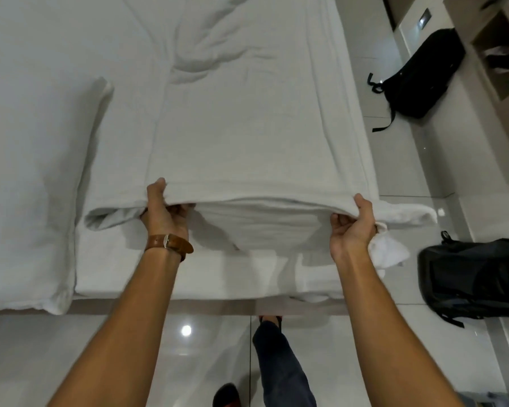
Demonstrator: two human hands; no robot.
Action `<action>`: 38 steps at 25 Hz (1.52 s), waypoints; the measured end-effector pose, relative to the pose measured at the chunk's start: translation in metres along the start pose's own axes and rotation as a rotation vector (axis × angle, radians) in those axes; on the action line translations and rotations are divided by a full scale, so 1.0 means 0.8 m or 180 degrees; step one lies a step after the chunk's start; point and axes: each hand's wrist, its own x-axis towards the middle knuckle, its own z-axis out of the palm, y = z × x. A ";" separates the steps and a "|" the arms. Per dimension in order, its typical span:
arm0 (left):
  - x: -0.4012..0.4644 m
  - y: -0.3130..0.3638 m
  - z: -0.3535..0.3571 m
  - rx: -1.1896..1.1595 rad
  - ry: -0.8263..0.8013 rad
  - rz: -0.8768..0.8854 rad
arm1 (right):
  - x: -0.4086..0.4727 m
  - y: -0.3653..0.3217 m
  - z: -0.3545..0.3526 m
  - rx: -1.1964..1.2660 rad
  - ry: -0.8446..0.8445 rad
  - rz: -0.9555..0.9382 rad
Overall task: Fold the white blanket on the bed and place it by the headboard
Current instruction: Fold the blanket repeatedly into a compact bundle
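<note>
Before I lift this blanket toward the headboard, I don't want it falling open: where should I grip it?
Judging by its pose, grip the near folded edge of the white blanket, where the left hand and right hand already pinch it. Come from the near side, thumbs on top, fingers under the stacked layers, hands wide apart so the loose right end doesn't sag.

Fingertips of both hands (165,212) hidden under blanket (247,136) fold.
</note>
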 end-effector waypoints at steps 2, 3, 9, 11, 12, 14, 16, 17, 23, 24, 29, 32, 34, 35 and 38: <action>0.060 -0.013 0.054 0.0021 0.0099 -0.0006 | 0.061 0.001 0.054 -0.0214 0.0006 0.0058; 0.094 -0.021 0.080 0.0011 0.0132 -0.0024 | 0.093 0.001 0.084 -0.0302 -0.0027 0.0087; 0.274 -0.063 0.218 0.0009 0.0268 0.0055 | 0.262 0.011 0.265 -0.0543 -0.0333 0.0162; 0.320 -0.072 0.257 -0.0048 0.0228 0.0134 | 0.310 0.018 0.315 -0.0512 -0.0395 0.0233; 0.339 -0.074 0.274 -0.0072 0.0172 0.0126 | 0.331 0.020 0.333 -0.0464 -0.0431 0.0279; 0.369 -0.077 0.300 0.0027 -0.0096 -0.0022 | 0.370 0.028 0.353 -0.0461 -0.0642 0.0393; 0.383 -0.093 0.312 0.0782 -0.0452 -0.0261 | 0.398 0.036 0.355 -0.0859 -0.1056 0.0562; 0.387 -0.105 0.307 0.1623 -0.0553 -0.0186 | 0.406 0.042 0.349 -0.1147 -0.1245 0.0544; 0.336 -0.193 0.169 0.6532 -0.1338 0.1457 | 0.391 0.096 0.225 -0.6151 -0.2197 -0.2438; 0.324 -0.197 0.144 0.6652 -0.1232 0.1519 | 0.381 0.095 0.198 -0.6447 -0.2023 -0.2730; 0.267 -0.184 0.063 0.6998 -0.0953 0.1627 | 0.337 0.083 0.118 -0.6747 -0.1462 -0.2774; 0.231 -0.186 0.022 0.7029 -0.0821 0.1647 | 0.288 0.102 0.073 -0.6657 -0.1254 -0.2755; 0.203 -0.186 -0.008 0.6825 -0.0605 0.1617 | 0.251 0.117 0.037 -0.6633 -0.1138 -0.2878; 0.192 -0.187 -0.023 0.6671 -0.0433 0.1595 | 0.236 0.122 0.022 -0.6617 -0.1075 -0.2900; 0.166 -0.186 -0.052 0.5930 0.0121 0.1276 | 0.195 0.137 -0.006 -0.6424 -0.0832 -0.2717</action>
